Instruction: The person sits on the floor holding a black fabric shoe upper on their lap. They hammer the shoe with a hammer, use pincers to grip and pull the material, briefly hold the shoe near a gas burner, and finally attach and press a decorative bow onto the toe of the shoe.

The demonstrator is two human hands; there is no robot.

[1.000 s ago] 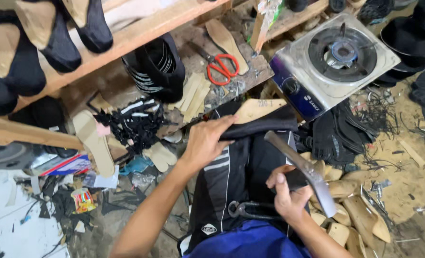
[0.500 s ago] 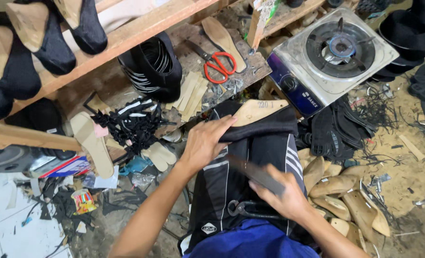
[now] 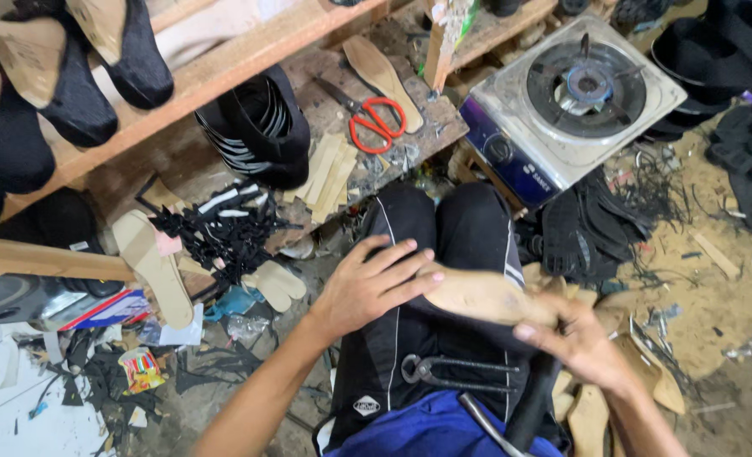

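A tan shoe sole (image 3: 482, 296) lies across my lap on black trousers (image 3: 469, 228). My left hand (image 3: 367, 288) rests over its near end, fingers spread on top of it. My right hand (image 3: 579, 347) grips the other end, thumb on the sole. Under that hand a dark hammer handle (image 3: 532, 406) runs down toward my blue shirt, with a metal part (image 3: 482, 419) beside it. A pair of black pincers (image 3: 452, 371) lies on my lap below the sole.
A single-burner gas stove (image 3: 579, 101) stands at the upper right. Red-handled scissors (image 3: 377, 123) lie on a worn board with cut tan strips (image 3: 329, 173). Black shoes sit on a wooden shelf (image 3: 223, 68). Black straps (image 3: 223, 233) and loose soles (image 3: 151, 271) litter the floor.
My right hand swung the hammer down from its raised position and now holds the sole's end with the hammer low on my lap. The sole now lies further down my lap.
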